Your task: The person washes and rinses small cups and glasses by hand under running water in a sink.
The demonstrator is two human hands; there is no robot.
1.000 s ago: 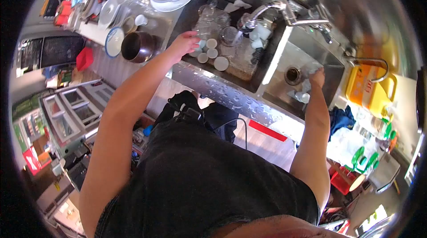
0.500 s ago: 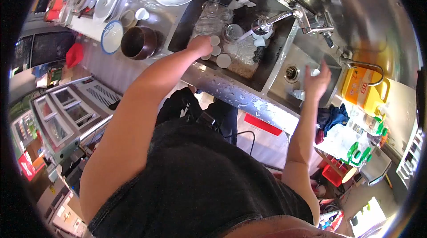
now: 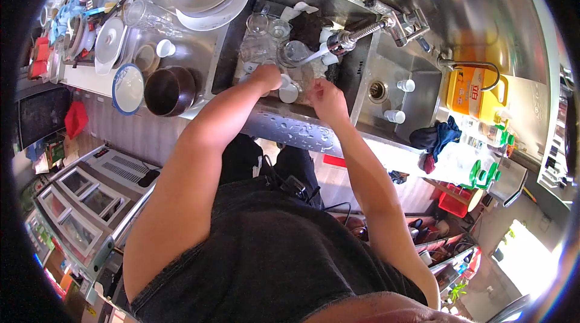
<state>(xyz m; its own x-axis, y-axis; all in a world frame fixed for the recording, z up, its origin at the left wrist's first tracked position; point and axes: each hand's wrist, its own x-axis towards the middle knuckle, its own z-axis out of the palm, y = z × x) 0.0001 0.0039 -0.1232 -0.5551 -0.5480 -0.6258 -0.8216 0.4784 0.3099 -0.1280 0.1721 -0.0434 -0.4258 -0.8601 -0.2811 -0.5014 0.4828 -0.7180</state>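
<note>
In the large left basin, my left hand [image 3: 267, 76] is closed on a small white cup [image 3: 284, 81], its fingers partly hidden behind the wrist. Another small white cup [image 3: 289, 93] sits just below it. My right hand [image 3: 329, 101] hovers at the front of the same basin, right of the cups; its bent fingers are apart and seem to hold nothing. Glass mugs [image 3: 257, 23] and a clear glass bowl [image 3: 294, 52] lie behind the hands. Water runs from the spray faucet [image 3: 341, 43] toward the bowl. Two small white cups [image 3: 406, 85] lie in the right basin.
Stacked white plates [image 3: 214, 15], a dark pot [image 3: 170, 91] and a blue-rimmed bowl [image 3: 128, 89] stand on the left counter. A thin curved tap [image 3: 483, 64] reaches out near a yellow jug [image 3: 477, 93] on the right. Dark cloths [image 3: 436, 137] hang at the right basin's edge.
My right hand has left the right basin, where two cups now stand apart, and moved left into the large basin. My left hand remains among the cups. The view has shifted.
</note>
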